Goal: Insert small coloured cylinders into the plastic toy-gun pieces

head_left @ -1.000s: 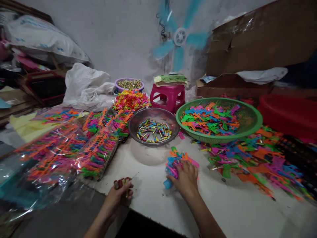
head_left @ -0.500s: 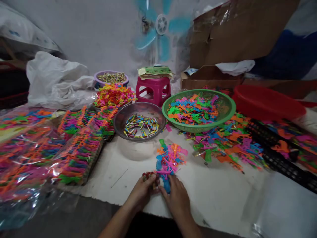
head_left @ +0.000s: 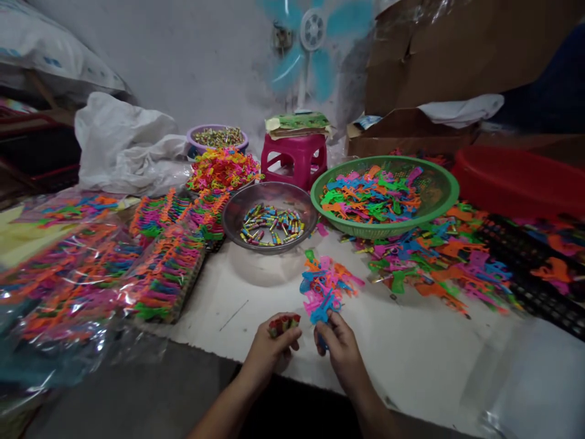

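Observation:
My left hand [head_left: 270,349] is closed around a bunch of small colourful cylinders [head_left: 283,323] that stick out above my fingers. My right hand [head_left: 340,352] pinches a blue plastic toy piece [head_left: 322,317] at the near edge of a small pile of colourful plastic toy pieces [head_left: 328,285] on the white table [head_left: 411,360]. The two hands sit close together at the table's front edge, almost touching.
A metal bowl [head_left: 237,210] with small coloured cylinders stands behind the pile. A green basket [head_left: 441,192] of toy pieces and a loose heap [head_left: 439,262] lie to the right. Bagged toy racks [head_left: 169,268] fill the left; a pink stool [head_left: 295,160] and a fan [head_left: 313,30] stand behind.
My right hand pulled back from on top of the small pile to its near edge and took a blue piece. My left hand moved right to meet it. The view shifted.

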The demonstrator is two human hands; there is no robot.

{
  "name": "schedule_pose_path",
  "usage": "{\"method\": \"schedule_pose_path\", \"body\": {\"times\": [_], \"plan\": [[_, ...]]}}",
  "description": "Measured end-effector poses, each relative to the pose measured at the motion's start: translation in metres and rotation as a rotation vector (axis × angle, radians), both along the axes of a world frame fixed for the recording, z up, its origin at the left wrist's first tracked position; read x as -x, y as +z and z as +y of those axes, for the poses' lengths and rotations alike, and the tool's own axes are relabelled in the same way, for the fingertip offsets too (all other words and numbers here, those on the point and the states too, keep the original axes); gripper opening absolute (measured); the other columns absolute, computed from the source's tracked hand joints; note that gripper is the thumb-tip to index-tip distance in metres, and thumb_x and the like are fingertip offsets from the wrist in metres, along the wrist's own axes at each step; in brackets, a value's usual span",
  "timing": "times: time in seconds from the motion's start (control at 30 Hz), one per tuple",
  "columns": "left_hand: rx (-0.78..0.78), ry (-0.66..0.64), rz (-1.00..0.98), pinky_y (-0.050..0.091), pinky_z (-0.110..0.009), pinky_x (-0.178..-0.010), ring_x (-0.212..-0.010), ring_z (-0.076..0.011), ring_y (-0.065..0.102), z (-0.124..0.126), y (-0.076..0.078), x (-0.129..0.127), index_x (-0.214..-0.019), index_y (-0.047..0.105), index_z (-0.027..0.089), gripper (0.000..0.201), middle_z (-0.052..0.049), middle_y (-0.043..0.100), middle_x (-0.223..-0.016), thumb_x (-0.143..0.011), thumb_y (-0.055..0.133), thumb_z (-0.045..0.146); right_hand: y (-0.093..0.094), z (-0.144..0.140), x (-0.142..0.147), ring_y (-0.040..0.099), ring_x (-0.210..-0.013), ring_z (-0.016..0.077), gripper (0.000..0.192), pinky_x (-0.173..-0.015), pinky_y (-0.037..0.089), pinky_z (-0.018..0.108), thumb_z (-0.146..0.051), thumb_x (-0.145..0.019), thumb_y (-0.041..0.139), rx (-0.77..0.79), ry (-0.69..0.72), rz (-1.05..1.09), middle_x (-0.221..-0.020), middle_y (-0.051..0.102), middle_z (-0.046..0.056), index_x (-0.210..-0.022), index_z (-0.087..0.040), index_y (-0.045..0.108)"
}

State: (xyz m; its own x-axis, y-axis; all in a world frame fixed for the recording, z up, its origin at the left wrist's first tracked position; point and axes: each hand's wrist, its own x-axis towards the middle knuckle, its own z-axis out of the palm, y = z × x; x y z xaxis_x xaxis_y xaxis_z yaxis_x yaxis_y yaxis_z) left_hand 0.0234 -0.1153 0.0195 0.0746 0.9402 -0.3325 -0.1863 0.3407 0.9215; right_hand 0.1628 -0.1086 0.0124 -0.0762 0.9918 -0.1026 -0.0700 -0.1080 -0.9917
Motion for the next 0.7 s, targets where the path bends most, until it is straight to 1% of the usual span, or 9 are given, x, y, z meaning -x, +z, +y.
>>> {"method": "schedule_pose_path", "body": {"times": [0.1,0.23,0.37,0.47,0.53,0.63,0.7], "plan": [[-0.041,0.0,0.029,0.033,-0.018,-0.043,-0.051,-0.01,0.049,-0.002,0.006,-0.003,-0.085,0.061,0.014,0.031,0.001,0.056,-0.058,-0.06,0.069,0.031,-0.003,-0.008,0.006,0.036,-0.044,0.0081,0.025,-0.042,0.032,0.02,-0.044,-0.076,0.047,-0.039,-0.042,-0.095,-0.05,0.04,-0.007,-0.072,-0.019,0.044],[-0.05,0.006,0.059,0.032,-0.018,-0.042,-0.051,-0.0098,0.047,-0.002,0.007,-0.001,-0.083,0.063,0.014,0.03,0.001,0.055,-0.058,-0.059,0.069,0.031,-0.007,-0.01,0.008,0.037,-0.046,0.0085,0.025,-0.043,0.031,0.019,-0.043,-0.078,0.045,-0.087,-0.053,-0.186,-0.051,0.042,-0.006,-0.071,-0.019,0.047],[-0.065,0.016,0.109,0.032,-0.018,-0.045,-0.051,-0.0086,0.045,-0.002,0.009,-0.001,-0.081,0.064,0.014,0.027,0.001,0.055,-0.058,-0.059,0.069,0.03,-0.004,-0.009,0.01,0.04,-0.047,0.0094,0.023,-0.045,0.032,0.02,-0.04,-0.08,0.043,-0.128,-0.069,-0.285,-0.052,0.045,-0.005,-0.073,-0.019,0.048],[-0.066,-0.008,0.148,0.034,-0.019,-0.046,-0.049,-0.0083,0.043,-0.003,0.009,-0.001,-0.079,0.064,0.014,0.024,0.002,0.054,-0.055,-0.062,0.067,0.031,-0.001,-0.011,0.015,0.044,-0.049,0.0108,0.022,-0.048,0.034,0.021,-0.039,-0.081,0.041,-0.204,-0.086,-0.357,-0.054,0.047,-0.004,-0.073,-0.019,0.047],[-0.109,-0.026,0.179,0.036,-0.02,-0.049,-0.051,-0.0093,0.045,-0.004,0.009,-0.001,-0.077,0.065,0.014,0.023,0.0,0.055,-0.057,-0.062,0.067,0.032,-0.001,-0.014,0.019,0.046,-0.052,0.0118,0.022,-0.051,0.035,0.022,-0.038,-0.082,0.039,-0.239,-0.084,-0.364,-0.057,0.049,-0.003,-0.075,-0.019,0.047],[-0.193,-0.047,0.224,0.038,-0.021,-0.054,-0.058,-0.0113,0.049,-0.005,0.005,-0.001,-0.073,0.066,0.014,0.021,-0.002,0.058,-0.065,-0.061,0.068,0.031,-0.004,-0.016,0.02,0.048,-0.054,0.0119,0.022,-0.051,0.037,0.022,-0.038,-0.083,0.038,-0.207,-0.055,-0.318,-0.06,0.051,-0.002,-0.078,-0.019,0.048],[-0.155,-0.086,0.204,0.039,-0.022,-0.053,-0.057,-0.0112,0.05,-0.004,0.001,-0.003,-0.076,0.067,0.014,0.024,-0.002,0.058,-0.065,-0.061,0.068,0.032,-0.006,-0.01,0.009,0.045,-0.05,0.0108,0.024,-0.048,0.036,0.021,-0.04,-0.081,0.042,-0.144,-0.044,-0.27,-0.055,0.048,-0.003,-0.073,-0.019,0.049]]}}
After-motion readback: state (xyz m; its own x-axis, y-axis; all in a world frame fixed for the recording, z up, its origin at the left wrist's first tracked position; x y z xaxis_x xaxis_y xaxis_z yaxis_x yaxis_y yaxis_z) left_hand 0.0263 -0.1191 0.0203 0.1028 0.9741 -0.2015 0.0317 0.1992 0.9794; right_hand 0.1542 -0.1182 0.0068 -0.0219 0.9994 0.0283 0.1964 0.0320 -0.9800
